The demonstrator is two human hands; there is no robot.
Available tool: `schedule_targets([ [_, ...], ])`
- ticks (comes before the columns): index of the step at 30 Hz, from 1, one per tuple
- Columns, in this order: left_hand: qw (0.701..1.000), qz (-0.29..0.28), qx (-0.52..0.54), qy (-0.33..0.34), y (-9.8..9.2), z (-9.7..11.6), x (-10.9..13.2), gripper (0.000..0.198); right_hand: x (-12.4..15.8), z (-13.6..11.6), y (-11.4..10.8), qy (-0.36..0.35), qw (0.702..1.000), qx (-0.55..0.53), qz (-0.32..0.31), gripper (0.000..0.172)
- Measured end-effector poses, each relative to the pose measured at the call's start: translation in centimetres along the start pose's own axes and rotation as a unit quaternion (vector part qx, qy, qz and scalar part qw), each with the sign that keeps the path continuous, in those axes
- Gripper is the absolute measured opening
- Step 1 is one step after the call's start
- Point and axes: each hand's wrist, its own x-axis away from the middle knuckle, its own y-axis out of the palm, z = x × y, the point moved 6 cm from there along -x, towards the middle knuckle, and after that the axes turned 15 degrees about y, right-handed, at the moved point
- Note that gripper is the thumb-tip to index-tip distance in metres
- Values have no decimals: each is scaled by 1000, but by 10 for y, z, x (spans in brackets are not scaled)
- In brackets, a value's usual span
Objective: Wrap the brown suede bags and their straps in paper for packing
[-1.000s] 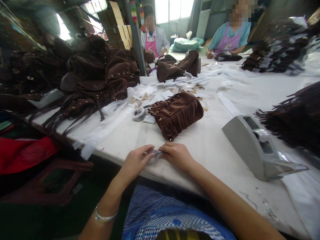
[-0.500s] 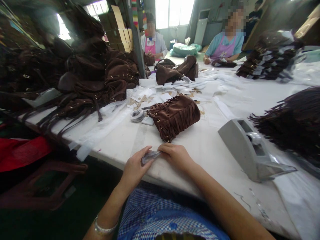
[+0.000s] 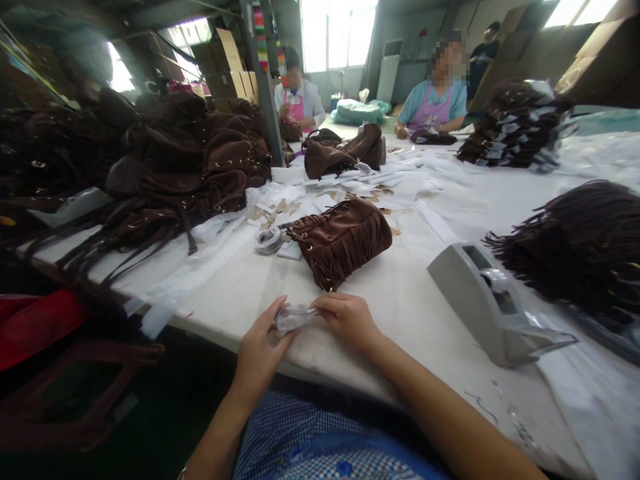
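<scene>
Between my hands, over the near edge of the white table (image 3: 220,303), is a small clear plastic-wrapped bundle (image 3: 291,319). My left hand (image 3: 261,343) curls around its left end, thumb and fingers closed on it. The fingertips of my right hand (image 3: 347,320) pinch its right end. What lies inside the plastic cannot be made out. Just beyond my hands a brown fringed bag (image 3: 345,240) lies on its side, its eyelets facing left. A plastic-wrapped coil (image 3: 269,240) rests beside the bag's left end.
A grey tape dispenser (image 3: 480,300) stands right of my hands. Brown bags (image 3: 185,153) are heaped at the left, and dark fringed pieces (image 3: 580,247) lie far right. Paper scraps cover the table behind the bag. Two people (image 3: 435,100) work across the table.
The plastic bundle has been turned and spread, so more of it shows between my hands. My view has shifted slightly. The fringed bag lies as before.
</scene>
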Motion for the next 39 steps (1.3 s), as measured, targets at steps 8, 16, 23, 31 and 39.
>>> schedule_targets([
  [8, 959, 103, 241, -108, 7, -11, 5, 71, -8, 7, 3, 50, 996, -73, -12, 13],
  [16, 956, 209, 185, -91, -8, -18, 6, 56, -3, 0, 3, 3, 998, -60, -20, 14],
  [23, 932, 206, 262, -138, 1, -21, 14, 48, -3, 1, 3, 14, 998, -61, -7, 15],
  [31, 920, 164, 311, -172, 5, -12, 12, 53, -3, 2, 5, 13, 998, -61, -18, 16],
  [39, 968, 102, 200, -112, -4, -3, 11, 44, 0, 3, 5, 12, 998, -60, -31, 21],
])
